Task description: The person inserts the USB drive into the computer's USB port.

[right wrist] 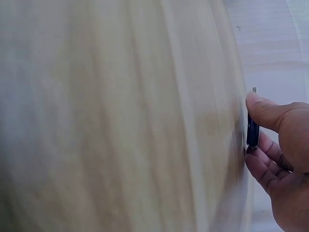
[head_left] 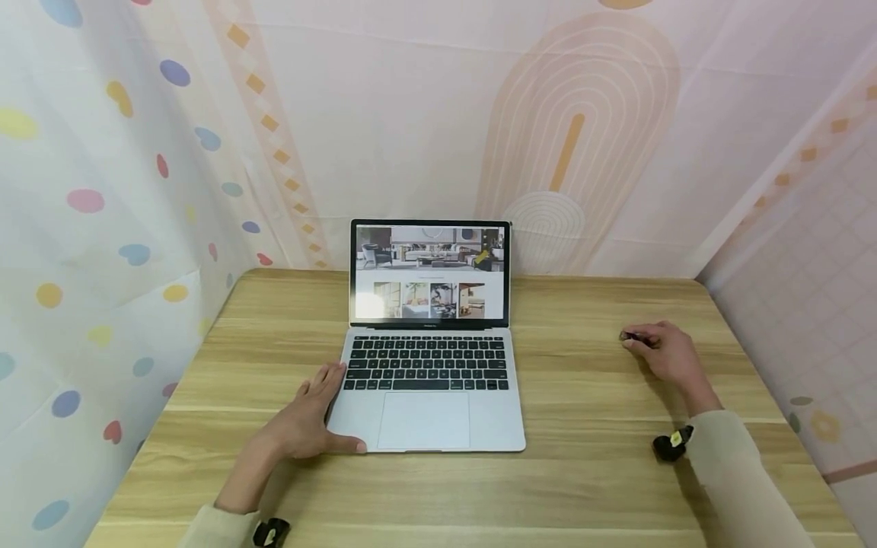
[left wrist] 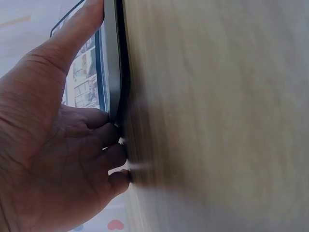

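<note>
An open silver laptop with black keys stands on the wooden table, its screen lit with pictures of rooms. My left hand holds the laptop's front left corner, thumb along the front edge and fingers against the left side. In the left wrist view the fingertips bend in at the laptop's edge, close to the tabletop. To the right of the laptop, my right hand pinches a small dark USB stick between thumb and fingers. Its silver metal end points away from the palm.
The wooden table extends on both sides of the laptop. A patterned curtain hangs behind it, with a dotted one on the left and another on the right. Each wrist wears a small black camera.
</note>
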Available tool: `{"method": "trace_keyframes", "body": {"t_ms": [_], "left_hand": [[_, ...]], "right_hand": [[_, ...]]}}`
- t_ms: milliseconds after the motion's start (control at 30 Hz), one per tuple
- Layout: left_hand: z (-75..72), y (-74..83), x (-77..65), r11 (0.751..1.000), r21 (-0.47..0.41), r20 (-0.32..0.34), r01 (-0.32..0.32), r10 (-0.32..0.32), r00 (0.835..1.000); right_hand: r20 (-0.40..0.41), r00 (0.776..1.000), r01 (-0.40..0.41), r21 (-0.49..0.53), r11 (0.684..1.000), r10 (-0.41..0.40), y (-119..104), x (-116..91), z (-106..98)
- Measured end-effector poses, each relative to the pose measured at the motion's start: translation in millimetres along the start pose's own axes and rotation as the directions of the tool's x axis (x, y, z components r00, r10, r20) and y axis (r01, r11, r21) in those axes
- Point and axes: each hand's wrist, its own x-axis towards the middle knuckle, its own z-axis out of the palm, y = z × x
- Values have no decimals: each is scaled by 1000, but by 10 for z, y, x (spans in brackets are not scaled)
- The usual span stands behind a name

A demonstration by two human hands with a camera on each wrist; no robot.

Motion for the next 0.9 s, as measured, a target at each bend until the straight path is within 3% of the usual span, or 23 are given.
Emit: {"method": "trace_keyframes", "body": {"t_ms": [567, 900], "left_hand": [[-4, 9, 8, 1000, -6, 1, -8, 8, 1000], [-16, 8, 8, 1000, -4, 16, 3, -3, 1000]], "right_hand": [[9, 1000, 9, 17, 1000, -10, -151, -31, 42], [-12, 997, 77, 24, 997, -76, -280, -64, 68]]}}
